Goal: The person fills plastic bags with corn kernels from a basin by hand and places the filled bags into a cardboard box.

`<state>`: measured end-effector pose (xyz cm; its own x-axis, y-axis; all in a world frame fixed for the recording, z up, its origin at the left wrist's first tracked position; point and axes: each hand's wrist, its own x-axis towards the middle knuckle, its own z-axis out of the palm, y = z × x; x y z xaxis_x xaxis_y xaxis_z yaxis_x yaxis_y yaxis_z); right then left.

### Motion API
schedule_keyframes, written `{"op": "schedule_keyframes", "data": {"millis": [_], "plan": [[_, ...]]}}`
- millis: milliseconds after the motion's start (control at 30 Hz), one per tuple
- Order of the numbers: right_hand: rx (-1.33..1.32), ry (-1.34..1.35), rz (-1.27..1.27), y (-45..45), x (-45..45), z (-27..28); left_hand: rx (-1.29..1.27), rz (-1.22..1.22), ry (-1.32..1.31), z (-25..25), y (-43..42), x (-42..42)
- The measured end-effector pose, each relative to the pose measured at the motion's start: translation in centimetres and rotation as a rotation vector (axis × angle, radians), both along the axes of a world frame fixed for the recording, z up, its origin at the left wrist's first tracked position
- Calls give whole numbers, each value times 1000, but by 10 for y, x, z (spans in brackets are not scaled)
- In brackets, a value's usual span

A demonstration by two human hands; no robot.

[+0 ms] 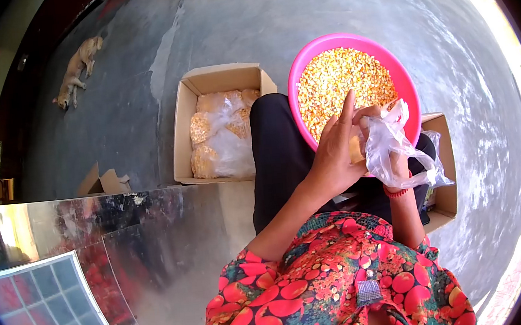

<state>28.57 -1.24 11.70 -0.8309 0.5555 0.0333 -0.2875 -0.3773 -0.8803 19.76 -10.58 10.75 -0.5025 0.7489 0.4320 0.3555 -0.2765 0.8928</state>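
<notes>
My left hand [335,152] is beside the near rim of a pink basin [405,79] full of yellow corn kernels [347,82]. Its index finger points up, while the thumb and other fingers close against a clear plastic bag [390,144]. My right hand [366,118] grips the same bag from the other side, partly covered by its crumpled film. A yellowish patch shows between the hands; most of what lies there is hidden. A red bracelet [396,192] circles the right wrist.
Left of my knee, an open cardboard box [181,139] holds several clear bags of corn [201,127]. Another cardboard box [445,207] stands at my right, partly hidden. A dog [79,70] lies on the grey floor [222,22]. A shiny metal surface [175,252] is at lower left.
</notes>
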Motion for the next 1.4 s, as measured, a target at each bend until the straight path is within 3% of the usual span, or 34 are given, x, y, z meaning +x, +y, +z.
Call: {"op": "schedule_keyframes", "data": {"millis": [67,167,200,233,267,300,333,367,400,433,500,667,733,767,833,867,1033,1133,1300,1400], "plan": [[40,-9,43,1,-8,0,15,43,-9,5,-7,-5],[856,-135,118,-15,-29,34,-38,64,-38,7,-30,-22],[782,-75,86,-26,-40,42,-80,161,-8,2,-37,-29],[1516,-6,27,-25,-49,58,-54,203,52,4,-46,-40],[1434,68,9,-32,-55,64,-97,269,169,-16,-59,-58],[1411,78,41,-37,-55,76,-101,306,54,11,-70,-65],[1372,86,53,-36,-52,78,-113,292,-266,23,-84,-71],[1334,93,61,-34,-50,78,7,310,-205,8,-99,-88],[1314,92,53,-30,-47,75,-59,501,-303,4,-107,-96],[1274,66,85,-25,-42,71,-50,570,-235,0,-117,-109],[1182,-95,133,-16,-33,55,-30,525,-261,-13,-135,-123],[1069,-244,136,-6,-10,6,-6,820,-330,-147,-181,-179],[1056,-298,164,-2,0,-13,-591,897,-327,-223,-209,-189],[1047,-346,194,0,4,-21,-809,878,-79,-236,-205,-176],[1061,-387,195,3,12,-31,-1191,451,34,-275,-206,-167],[1035,-411,198,4,17,-37,-1517,212,111,-283,-201,-161],[965,-549,203,8,42,-54,-1517,113,-4,-256,-176,-144],[928,-537,163,8,48,-58,-1336,40,167,-264,-162,-152],[832,-473,159,0,52,-66,-1375,-164,326,-280,-110,-141],[974,-423,184,-5,53,-67,-1417,-245,398,-287,-90,-132]]}}
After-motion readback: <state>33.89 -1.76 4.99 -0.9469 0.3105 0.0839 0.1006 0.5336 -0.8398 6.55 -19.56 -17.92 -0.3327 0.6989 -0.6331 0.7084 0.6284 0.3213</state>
